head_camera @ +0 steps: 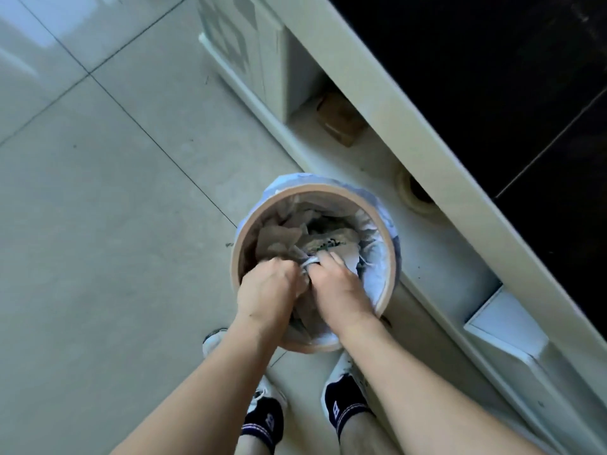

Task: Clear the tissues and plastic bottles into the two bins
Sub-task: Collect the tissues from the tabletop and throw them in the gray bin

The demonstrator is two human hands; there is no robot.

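Two hands reach into a round, tan-rimmed bin (237, 254) lined with a pale plastic bag, standing on the tiled floor (98, 224) beside the counter (410, 133) edge. Left hand (266, 290) and right hand (338, 287) both clench crumpled white tissues (310, 260) over grey-brown paper waste.

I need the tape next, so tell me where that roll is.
In the head view, the roll of tape lies on the floor right of the bin, half tucked under the pale cabinet edge.

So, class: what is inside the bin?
Inside the bin: a white liner, crumpled tissues, and both hands, left and right. They cover whatever lies deeper.
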